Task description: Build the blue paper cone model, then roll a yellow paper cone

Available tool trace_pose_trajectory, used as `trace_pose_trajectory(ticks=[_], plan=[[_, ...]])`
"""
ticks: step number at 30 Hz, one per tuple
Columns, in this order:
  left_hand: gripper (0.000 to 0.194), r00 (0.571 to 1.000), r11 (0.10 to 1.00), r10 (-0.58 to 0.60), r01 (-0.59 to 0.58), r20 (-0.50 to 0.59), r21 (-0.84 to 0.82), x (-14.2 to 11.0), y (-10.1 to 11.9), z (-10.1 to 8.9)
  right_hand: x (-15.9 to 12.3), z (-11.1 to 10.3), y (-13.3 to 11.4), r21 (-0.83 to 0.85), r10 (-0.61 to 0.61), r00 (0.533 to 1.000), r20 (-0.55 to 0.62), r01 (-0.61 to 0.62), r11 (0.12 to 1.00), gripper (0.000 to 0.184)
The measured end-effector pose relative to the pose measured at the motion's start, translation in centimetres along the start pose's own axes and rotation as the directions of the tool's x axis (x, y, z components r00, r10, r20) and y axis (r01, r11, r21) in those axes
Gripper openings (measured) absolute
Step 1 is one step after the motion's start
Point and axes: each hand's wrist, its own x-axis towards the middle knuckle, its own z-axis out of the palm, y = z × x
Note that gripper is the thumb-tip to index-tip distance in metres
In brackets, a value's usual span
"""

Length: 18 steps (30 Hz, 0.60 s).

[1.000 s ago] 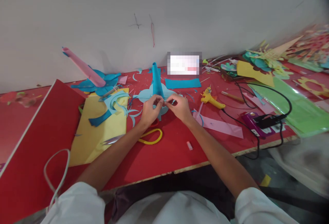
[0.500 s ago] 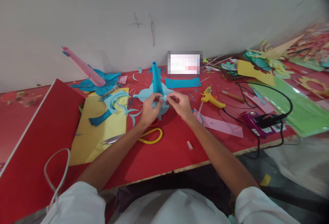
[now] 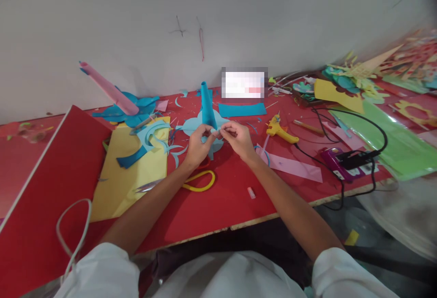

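My left hand (image 3: 198, 144) and my right hand (image 3: 239, 138) meet over the red table (image 3: 218, 207), both pinching a small pale blue paper piece (image 3: 214, 131) between their fingertips. Just behind them a blue paper cone (image 3: 206, 106) stands upright on a light blue flower-shaped cutout (image 3: 191, 126). Yellow-handled scissors (image 3: 200, 180) lie below my left wrist, partly hidden by it.
A yellow glue gun (image 3: 280, 131) lies right of my hands, its black cord running to a purple power strip (image 3: 336, 163). A yellow sheet (image 3: 136, 175) with blue scraps, a red board (image 3: 44, 197), a pink paper cone (image 3: 109, 89) and a pink strip (image 3: 293, 166) surround them. Green sheets (image 3: 385, 138) lie far right.
Both hands have lifted slightly from the flower cutout and now hold the small pale piece a little higher between the fingertips.
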Motion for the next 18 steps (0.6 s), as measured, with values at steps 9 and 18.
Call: trace_pose_trajectory(ticks=[9,18], plan=[[0.041,1.0,0.997,-0.006,0.008,0.026,-0.073,0.0,0.5,-0.2,0.1,-1.7,-3.2,-0.151,-0.048,0.985,0.166,0.074,0.986,0.021],[0.042,0.994,0.994,-0.097,0.099,0.055,-0.049,0.2,0.1,-0.3,-2.8,-15.2,-5.8,-0.941,-0.015,0.957,-0.288,-0.28,0.191,0.028]])
